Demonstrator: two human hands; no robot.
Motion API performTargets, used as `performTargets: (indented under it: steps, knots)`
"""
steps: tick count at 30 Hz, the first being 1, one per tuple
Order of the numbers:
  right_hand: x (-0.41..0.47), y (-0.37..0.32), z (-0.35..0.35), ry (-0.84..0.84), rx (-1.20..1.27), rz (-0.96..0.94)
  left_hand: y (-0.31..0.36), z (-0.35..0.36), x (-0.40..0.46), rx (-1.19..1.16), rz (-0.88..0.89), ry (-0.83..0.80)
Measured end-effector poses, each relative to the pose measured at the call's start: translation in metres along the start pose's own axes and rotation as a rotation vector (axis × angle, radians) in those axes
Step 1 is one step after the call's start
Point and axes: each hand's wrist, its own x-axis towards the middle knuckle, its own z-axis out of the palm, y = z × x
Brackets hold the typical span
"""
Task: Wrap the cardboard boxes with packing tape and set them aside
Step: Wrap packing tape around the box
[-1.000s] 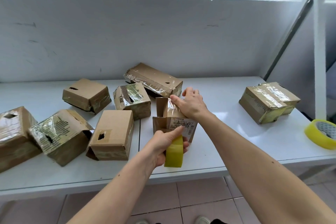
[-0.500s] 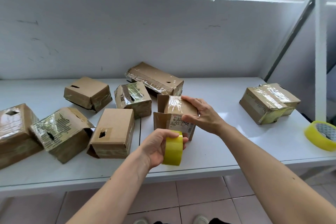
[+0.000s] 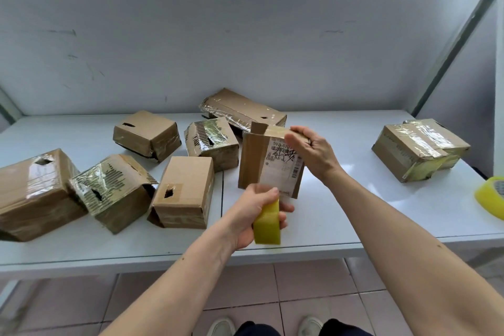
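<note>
box (image 3: 270, 161) between right hand (image 3: 313, 151), left hand (image 3: 253, 215)

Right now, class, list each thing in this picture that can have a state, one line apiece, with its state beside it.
Labelled box: tipped up on end, label facing the camera, held at its top.
Right hand: grips the labelled box's top edge.
Left hand: grips the yellow tape roll.
Spare tape roll: lying at the table's right edge, untouched.
Box pair, right: taped, set aside.
Plain box: on the table, no glossy wrap visible.
</note>
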Motion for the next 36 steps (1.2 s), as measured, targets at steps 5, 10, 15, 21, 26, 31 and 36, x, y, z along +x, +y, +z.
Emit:
performTargets:
  steps: [5,10,15,21,26,31,36]
  knots:
    - [-0.002,-0.012,0.001,-0.063,0.060,0.113,-0.002,-0.005,0.002,0.052,-0.030,0.032]
    - [0.000,-0.025,0.002,-0.084,0.068,0.218,0.003,-0.009,-0.004,0.004,-0.122,0.003]
    - [0.002,-0.035,-0.002,-0.094,0.066,0.286,-0.005,-0.013,-0.009,-0.007,-0.196,-0.003]
    - [-0.002,-0.031,0.000,-0.158,0.064,0.424,-0.007,-0.012,-0.009,0.029,-0.157,0.023]
    - [0.003,-0.018,0.002,-0.222,0.035,0.520,-0.014,-0.010,-0.004,0.036,-0.125,0.075]
    - [0.013,-0.005,0.008,-0.234,0.005,0.562,-0.017,-0.008,0.004,0.017,-0.094,0.091]
    - [0.023,-0.001,0.023,0.018,-0.591,0.273,-0.017,-0.004,0.014,0.018,-0.084,0.121]
